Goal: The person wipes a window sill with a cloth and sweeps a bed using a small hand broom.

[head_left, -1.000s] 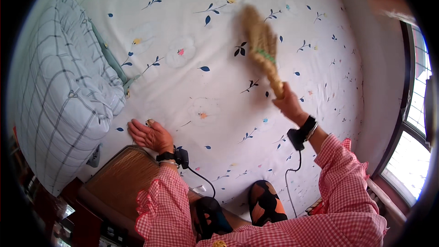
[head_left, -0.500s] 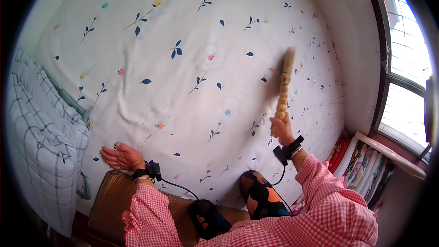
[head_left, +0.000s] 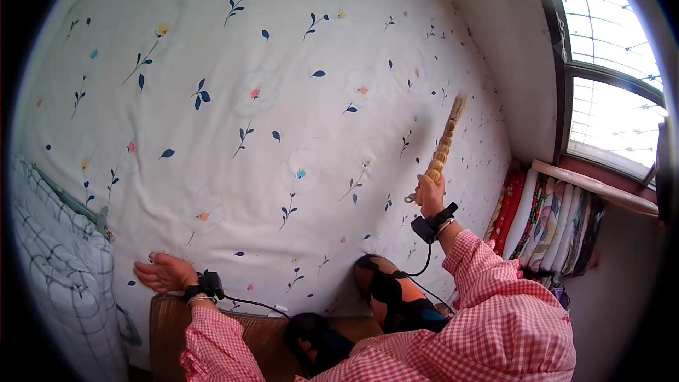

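Observation:
My right hand [head_left: 431, 194] is closed round the handle of a straw hand broom [head_left: 444, 148]. The broom's bound stalk slants up and to the right, its bristle end pointing away from me over the white bed sheet [head_left: 283, 127] with blue leaves and small flowers. Whether the bristles touch the cloth, I cannot tell. At the near left, my left hand [head_left: 168, 273] rests on the sheet with its fingers stretched out and holds nothing. Both wrists wear black bands with small boxes and cables.
Folded checked bedding [head_left: 64, 276] lies at the left. A brown wooden edge [head_left: 166, 332] borders the bed near me, and my knee [head_left: 396, 293] is on the sheet. At the right are folded fabrics [head_left: 552, 226] beneath a pale ledge [head_left: 594, 187], and a barred window [head_left: 612, 113].
The view has turned to the right. The broom has moved right across the sheet and tilts further right. My left hand stays on the sheet near the brown edge.

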The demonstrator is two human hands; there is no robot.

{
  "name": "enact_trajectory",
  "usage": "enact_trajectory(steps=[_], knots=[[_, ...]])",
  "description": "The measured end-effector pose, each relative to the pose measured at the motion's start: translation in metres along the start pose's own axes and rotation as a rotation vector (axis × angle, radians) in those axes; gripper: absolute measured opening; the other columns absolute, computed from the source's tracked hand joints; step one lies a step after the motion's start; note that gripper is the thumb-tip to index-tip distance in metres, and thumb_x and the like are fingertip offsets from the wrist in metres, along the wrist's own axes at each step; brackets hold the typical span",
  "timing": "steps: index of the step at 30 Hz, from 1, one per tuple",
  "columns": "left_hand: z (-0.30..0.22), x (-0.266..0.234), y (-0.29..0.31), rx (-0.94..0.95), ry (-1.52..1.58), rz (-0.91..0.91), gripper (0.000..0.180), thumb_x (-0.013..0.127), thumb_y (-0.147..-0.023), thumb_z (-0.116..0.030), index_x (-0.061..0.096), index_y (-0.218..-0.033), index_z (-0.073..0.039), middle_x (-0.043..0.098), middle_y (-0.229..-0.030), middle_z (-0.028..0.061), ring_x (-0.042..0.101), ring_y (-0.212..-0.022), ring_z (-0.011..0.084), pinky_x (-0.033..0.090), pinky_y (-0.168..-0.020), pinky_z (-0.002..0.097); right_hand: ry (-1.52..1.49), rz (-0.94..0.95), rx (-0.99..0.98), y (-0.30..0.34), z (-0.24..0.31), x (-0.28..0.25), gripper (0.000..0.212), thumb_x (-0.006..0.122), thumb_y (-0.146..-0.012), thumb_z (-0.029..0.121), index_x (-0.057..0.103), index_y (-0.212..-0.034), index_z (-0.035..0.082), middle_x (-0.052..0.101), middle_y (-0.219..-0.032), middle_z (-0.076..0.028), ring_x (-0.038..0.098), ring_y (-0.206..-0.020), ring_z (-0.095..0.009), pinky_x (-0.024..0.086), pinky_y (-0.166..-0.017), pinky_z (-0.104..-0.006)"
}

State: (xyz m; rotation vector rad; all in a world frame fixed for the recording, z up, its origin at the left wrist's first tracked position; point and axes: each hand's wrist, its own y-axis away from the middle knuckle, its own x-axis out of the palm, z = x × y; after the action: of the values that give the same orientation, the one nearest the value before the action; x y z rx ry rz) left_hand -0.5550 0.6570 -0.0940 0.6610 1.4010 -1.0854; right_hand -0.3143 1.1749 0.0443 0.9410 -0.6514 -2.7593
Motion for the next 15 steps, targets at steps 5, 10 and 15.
enact_trajectory(steps=[5,10,15], knots=[[0.002,0.003,-0.002,0.015,-0.008,-0.014,0.055,0.035,-0.095,-0.045,0.039,-0.135,-0.007,0.040,-0.138,0.0113,0.037,-0.128,0.0290,0.032,-0.100,0.0448,0.148,0.178,0.117,-0.060,0.031,0.009,0.026,0.059,-0.076,0.005,0.043,-0.097,0.007,0.049,-0.069,-0.005,0.048,-0.049,-0.016,0.042,-0.042,-0.0308],[0.008,0.004,-0.007,0.005,-0.017,-0.026,0.054,0.036,-0.095,-0.044,0.041,-0.134,-0.007,0.042,-0.136,0.0113,0.039,-0.127,0.0285,0.033,-0.100,0.0442,0.803,1.015,-0.490,0.132,-0.008,0.101,0.037,0.057,-0.074,0.007,0.046,-0.108,0.012,0.057,-0.093,-0.016,0.059,-0.085,-0.037,0.048,-0.071,-0.0400],[0.003,0.005,-0.004,0.013,0.021,-0.065,0.052,0.039,-0.095,-0.041,0.042,-0.132,-0.005,0.044,-0.134,0.0122,0.041,-0.124,0.0283,0.035,-0.098,0.0449,0.726,1.242,-0.587,0.191,-0.030,0.080,0.048,0.065,-0.076,0.010,0.047,-0.120,0.011,0.057,-0.096,-0.013,0.060,-0.088,-0.032,0.049,-0.074,-0.0385]])
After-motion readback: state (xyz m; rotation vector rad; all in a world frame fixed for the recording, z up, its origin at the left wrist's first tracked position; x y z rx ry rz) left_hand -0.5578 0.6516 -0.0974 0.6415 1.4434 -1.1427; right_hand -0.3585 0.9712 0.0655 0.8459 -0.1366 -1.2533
